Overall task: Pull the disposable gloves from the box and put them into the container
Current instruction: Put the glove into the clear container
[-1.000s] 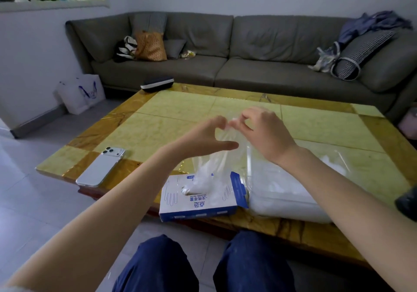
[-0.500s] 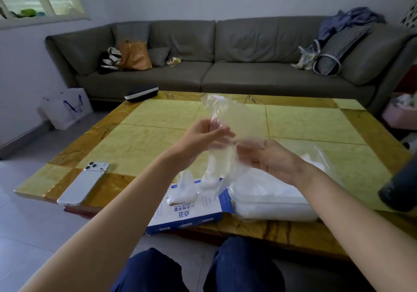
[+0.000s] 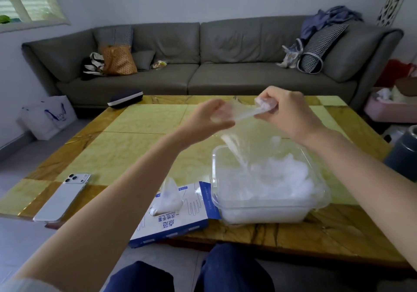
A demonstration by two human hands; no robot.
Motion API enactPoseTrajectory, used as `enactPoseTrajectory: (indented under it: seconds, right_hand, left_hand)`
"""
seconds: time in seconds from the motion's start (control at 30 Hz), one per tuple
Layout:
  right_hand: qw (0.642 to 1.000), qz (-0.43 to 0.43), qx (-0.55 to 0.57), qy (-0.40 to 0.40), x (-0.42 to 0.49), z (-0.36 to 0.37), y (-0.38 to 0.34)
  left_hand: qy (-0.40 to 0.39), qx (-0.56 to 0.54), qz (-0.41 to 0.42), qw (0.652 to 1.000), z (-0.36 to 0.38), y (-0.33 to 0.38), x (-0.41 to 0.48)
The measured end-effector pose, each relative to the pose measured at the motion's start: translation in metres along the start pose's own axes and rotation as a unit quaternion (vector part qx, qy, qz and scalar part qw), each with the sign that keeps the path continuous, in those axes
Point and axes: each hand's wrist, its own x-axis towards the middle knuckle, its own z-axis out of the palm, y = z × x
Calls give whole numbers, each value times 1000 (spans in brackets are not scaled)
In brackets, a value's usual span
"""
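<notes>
Over the container (image 3: 259, 215), already heaped with gloves (image 3: 277, 178), a clear glove (image 3: 239, 113) is stretched between two hands. The left hand (image 3: 212, 120) fingers pinch one end; the right hand (image 3: 291, 113) fingers clamp the bunched other end. The box (image 3: 180, 222) sits just left of the container, and a phone (image 3: 65, 195) lies farther left on the surface (image 3: 144, 120)

The glove box (image 3: 180, 219), lower centre of the frame, carries large blue Chinese characters on its white top, upside down to the viewer. They seem to read 点泡 and 一次性手套, with line-drawn glove outlines printed beside them. The blue mark on the white paper bag (image 3: 50, 116), far left, cannot be read.
</notes>
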Motion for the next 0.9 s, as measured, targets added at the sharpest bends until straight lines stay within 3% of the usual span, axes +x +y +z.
enactPoseTrajectory:
  seconds: [0.1,0.17,0.23,0.33,0.4,0.5,0.57,0.63,0.7,0.8,0.83,0.9]
  right_hand:
    - [982,-93,-104,125,-7,-5,5]
    - [962,-152,-169,153,-19,-8,13]
    - [950,-202,-212,112,-36,-5,27]
    - [943,-224,-243,-29,-64,4,50]
    - [937,-196,-263,-123,-79,15,57]
    - [914,-49,-277,-292,-88,30,64]
    - [876,78,-220,-423,-89,31,65]
    - [847,142,-134,-494,-84,27,61]
    - [867,165,-58,-467,-76,23,60]
    - [937,152,-13,-316,-68,31,60]
    - [940,141,-39,-309,-69,36,62]
    - [906,140,-120,-381,-75,50,68]
  left_hand:
    - [76,25,115,990,9,12,6]
    - [75,49,145,985,16,7,5]
    - [30,89,137,986,24,-8,-2]
    - [-52,186,104,976,37,-38,-14]
    - [-117,285,99,946,49,-54,-21]
    - [-213,436,123,866,69,-67,-25]
    - [-254,500,126,818,79,-68,-23]
    - [-246,549,125,789,84,-65,-18]
    - [-202,567,123,789,88,-60,-12]
    - [-187,514,68,835,101,-56,-9]
    - [-217,503,46,835,107,-57,-10]
    - [-306,513,3,802,120,-63,-15]
